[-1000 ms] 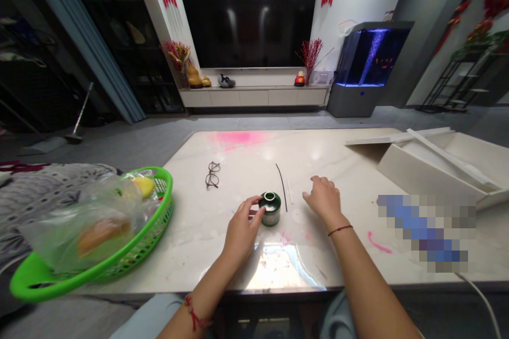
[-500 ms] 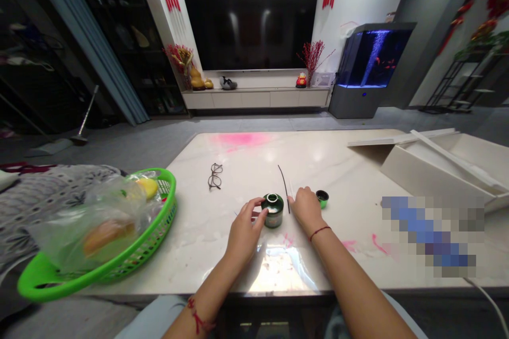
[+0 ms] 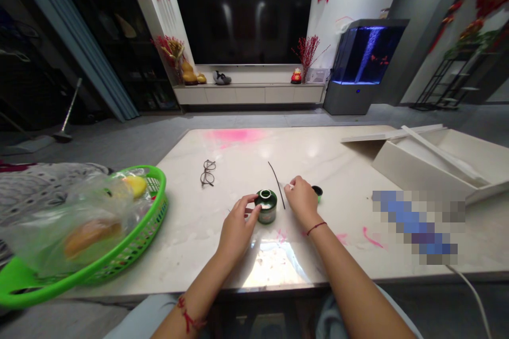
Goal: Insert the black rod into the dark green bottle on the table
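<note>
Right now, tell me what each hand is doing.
Left hand: closed, holding the green jar.
Right hand: closed, apparently pinching a small white stick.

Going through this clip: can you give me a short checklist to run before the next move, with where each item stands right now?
1. Left hand on the dark green jar: ok, fingers are against its side.
2. Jar upright on the marble table: ok.
3. Right hand holding the small white stick: cannot tell, the fingertips hide too much of it.
4. Small green cap apart from the right hand: ok, it sits just beyond it.
5. Thin black wire off the jar: ok, it lies just right of it without touching.
6. Eyeglasses away from both hands: ok, they lie off to the left.
</note>
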Motion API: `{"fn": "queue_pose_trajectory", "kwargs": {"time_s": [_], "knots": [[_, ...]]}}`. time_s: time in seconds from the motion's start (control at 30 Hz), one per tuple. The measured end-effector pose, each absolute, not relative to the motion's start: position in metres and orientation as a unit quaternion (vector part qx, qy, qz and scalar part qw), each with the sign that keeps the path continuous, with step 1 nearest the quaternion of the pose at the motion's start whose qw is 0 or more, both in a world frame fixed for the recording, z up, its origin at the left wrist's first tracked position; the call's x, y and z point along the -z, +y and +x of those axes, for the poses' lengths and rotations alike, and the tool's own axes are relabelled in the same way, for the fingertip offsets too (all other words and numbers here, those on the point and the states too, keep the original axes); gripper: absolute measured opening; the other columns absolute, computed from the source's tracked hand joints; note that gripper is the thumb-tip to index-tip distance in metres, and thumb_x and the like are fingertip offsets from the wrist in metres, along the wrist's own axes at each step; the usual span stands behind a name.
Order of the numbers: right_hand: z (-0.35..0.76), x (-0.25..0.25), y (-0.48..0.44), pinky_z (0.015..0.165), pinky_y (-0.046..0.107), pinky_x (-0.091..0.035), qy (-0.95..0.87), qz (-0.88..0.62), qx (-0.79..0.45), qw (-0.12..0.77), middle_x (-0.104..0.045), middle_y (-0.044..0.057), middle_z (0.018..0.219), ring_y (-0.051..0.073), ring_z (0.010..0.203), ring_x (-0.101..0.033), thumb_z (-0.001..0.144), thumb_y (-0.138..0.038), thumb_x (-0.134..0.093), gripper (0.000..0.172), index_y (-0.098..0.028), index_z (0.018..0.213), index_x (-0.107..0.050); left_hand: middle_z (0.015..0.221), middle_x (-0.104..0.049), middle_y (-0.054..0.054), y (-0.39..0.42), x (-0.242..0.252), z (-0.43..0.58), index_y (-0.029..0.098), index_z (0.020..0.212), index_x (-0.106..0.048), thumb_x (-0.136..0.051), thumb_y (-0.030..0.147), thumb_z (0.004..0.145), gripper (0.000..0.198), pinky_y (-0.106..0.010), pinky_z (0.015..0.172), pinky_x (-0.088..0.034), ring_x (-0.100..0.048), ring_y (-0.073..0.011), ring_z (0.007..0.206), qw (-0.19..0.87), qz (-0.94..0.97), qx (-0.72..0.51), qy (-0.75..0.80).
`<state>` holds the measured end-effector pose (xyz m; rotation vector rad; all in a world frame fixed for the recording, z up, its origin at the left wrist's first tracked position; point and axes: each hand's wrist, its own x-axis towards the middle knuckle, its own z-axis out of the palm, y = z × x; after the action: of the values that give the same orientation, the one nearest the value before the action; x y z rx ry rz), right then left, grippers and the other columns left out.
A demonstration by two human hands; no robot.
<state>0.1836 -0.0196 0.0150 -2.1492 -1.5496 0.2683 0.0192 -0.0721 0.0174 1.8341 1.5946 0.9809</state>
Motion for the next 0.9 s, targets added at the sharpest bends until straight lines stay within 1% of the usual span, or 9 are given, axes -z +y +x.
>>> {"fn": "queue_pose_trajectory", "kwargs": {"time_s": [0.1, 0.2, 0.3, 0.4, 0.77, 0.9], "knots": [[0.186, -0.014, -0.017, 0.059, 0.025, -0.037, -0.552, -0.761, -0.092, 0.327, -0.064, 0.006, 0.082, 0.018, 0.074, -0.059, 0.078, -0.025, -0.045, 0.016, -0.017, 0.082, -0.059, 0.107, -0.061, -0.003, -0.073, -0.018, 0.020, 0.025, 0.107, -0.053, -0.045, 0.036, 0.082, 0.028, -0.032, 0.077, -0.047, -0.061, -0.0161, 0.083, 0.248, 0.682, -0.354, 0.590], [0.188, -0.011, -0.014, 0.062, 0.026, -0.037, -0.549, -0.724, -0.078, 0.410, -0.063, 0.006, 0.080, 0.017, 0.071, -0.057, 0.077, -0.027, -0.046, 0.016, -0.017, 0.077, -0.059, 0.106, -0.061, -0.003, -0.073, -0.019, 0.020, 0.025, 0.107, -0.053, -0.044, 0.037, 0.083, 0.028, -0.032, 0.076, -0.047, -0.061, -0.0160, 0.083, 0.247, 0.683, -0.352, 0.591], [0.190, -0.008, -0.010, 0.063, 0.027, -0.038, -0.556, -0.691, -0.068, 0.456, -0.062, 0.006, 0.078, 0.017, 0.069, -0.056, 0.077, -0.029, -0.046, 0.018, -0.017, 0.076, -0.060, 0.107, -0.061, -0.003, -0.073, -0.018, 0.019, 0.025, 0.107, -0.053, -0.044, 0.037, 0.082, 0.029, -0.031, 0.076, -0.047, -0.061, -0.0158, 0.083, 0.248, 0.683, -0.353, 0.590], [0.192, -0.004, -0.008, 0.064, 0.027, -0.039, -0.570, -0.675, -0.073, 0.463, -0.062, 0.006, 0.077, 0.017, 0.068, -0.056, 0.076, -0.027, -0.046, 0.017, -0.017, 0.077, -0.060, 0.108, -0.061, -0.002, -0.072, -0.018, 0.020, 0.025, 0.107, -0.053, -0.045, 0.038, 0.082, 0.029, -0.031, 0.076, -0.047, -0.061, -0.0157, 0.083, 0.248, 0.683, -0.355, 0.589], [0.195, 0.007, -0.006, 0.061, 0.026, -0.037, -0.599, -0.683, -0.070, 0.412, -0.062, 0.006, 0.076, 0.017, 0.066, -0.055, 0.076, -0.024, -0.048, 0.012, -0.018, 0.076, -0.058, 0.108, -0.060, -0.002, -0.073, -0.017, 0.019, 0.026, 0.110, -0.051, -0.042, 0.038, 0.083, 0.030, -0.032, 0.075, -0.047, -0.060, -0.0156, 0.082, 0.239, 0.687, -0.343, 0.594], [0.196, -0.004, -0.010, 0.061, 0.027, -0.038, -0.597, -0.671, -0.062, 0.435, -0.061, 0.005, 0.075, 0.016, 0.064, -0.054, 0.076, -0.024, -0.048, 0.012, -0.018, 0.077, -0.058, 0.110, -0.059, -0.003, -0.074, -0.016, 0.019, 0.025, 0.109, -0.050, -0.041, 0.037, 0.084, 0.030, -0.032, 0.076, -0.047, -0.060, -0.0160, 0.082, 0.233, 0.693, -0.346, 0.588]]}}
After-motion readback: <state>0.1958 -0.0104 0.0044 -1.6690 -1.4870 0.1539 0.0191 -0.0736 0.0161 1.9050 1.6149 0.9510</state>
